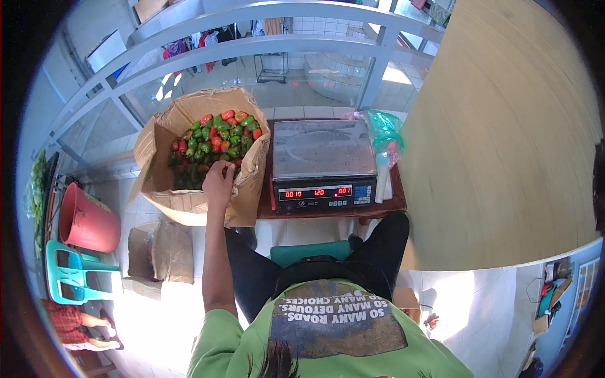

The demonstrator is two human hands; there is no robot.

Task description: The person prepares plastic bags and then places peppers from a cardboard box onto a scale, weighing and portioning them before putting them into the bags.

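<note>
My left hand (218,181) reaches over the near side of an open cardboard box (148,173). Its fingers are bent downward and drawn together at the heap of small red and green peppers (217,135). Whatever sits between the fingertips is hidden. To the right of the box, a digital weighing scale (324,148) with a flat metal plate and lit red digits stands on a dark reddish table (315,213). Nothing lies on its plate. My right hand is out of the picture.
Green and pink plastic bags (384,132) lie at the scale's right, beside a large pale wooden panel (504,145). A grey metal railing (252,47) runs behind. At left are a red bin (91,217), a teal chair (75,274), a small box (161,252) and another person's legs (94,331).
</note>
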